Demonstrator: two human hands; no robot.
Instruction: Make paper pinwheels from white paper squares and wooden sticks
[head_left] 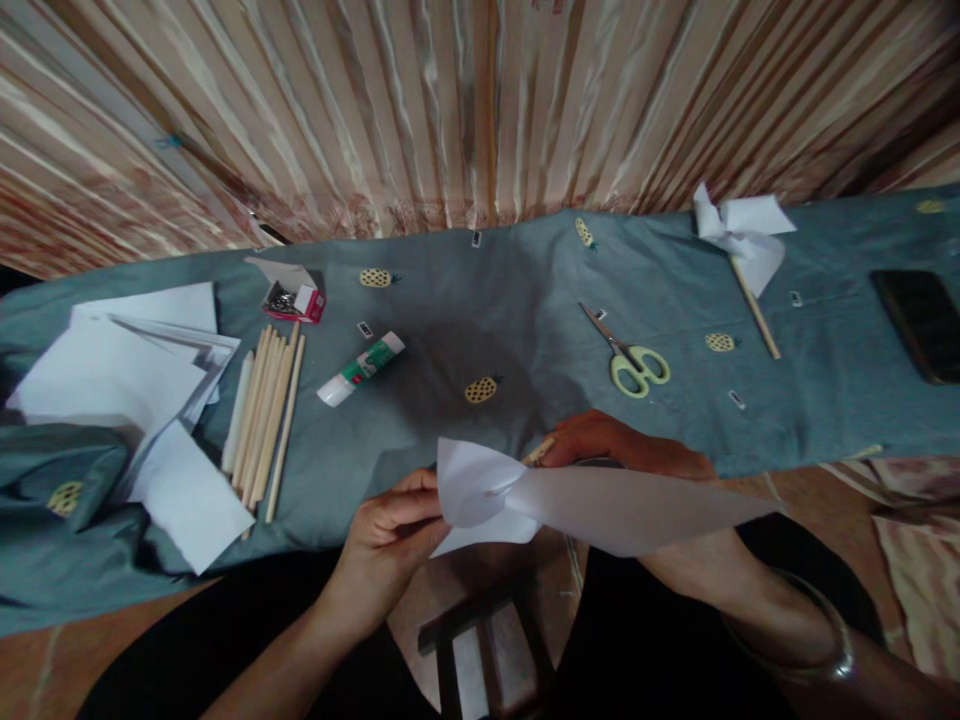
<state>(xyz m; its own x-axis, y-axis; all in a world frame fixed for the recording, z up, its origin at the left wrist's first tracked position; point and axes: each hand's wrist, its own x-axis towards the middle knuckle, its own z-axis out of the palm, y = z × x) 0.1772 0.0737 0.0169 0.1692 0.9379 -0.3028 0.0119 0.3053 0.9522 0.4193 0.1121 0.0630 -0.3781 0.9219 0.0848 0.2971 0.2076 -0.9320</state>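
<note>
Just off the cloth's front edge I hold a white paper pinwheel (600, 505), its blades folded in to a pinned centre. My left hand (394, 525) pinches the pinwheel's left blade between thumb and fingers. Behind the paper, my right hand (619, 440) is closed around a thin wooden stick (538, 452), whose end pokes out beside the pinwheel's centre. The long right blade hides part of the right hand and wrist. Beyond the right hand lies a pair of scissors (634, 368) with yellow-green handles, and a glue stick (361, 368) rests ahead of the left hand.
At left are white paper sheets (120, 370), several wooden sticks (264, 420) and an opened small box of pins (296, 295). A finished pinwheel (742, 235) on a stick lies far right, near a dark phone (919, 325). A pleated curtain (450, 110) hangs behind the cloth-covered table (480, 300).
</note>
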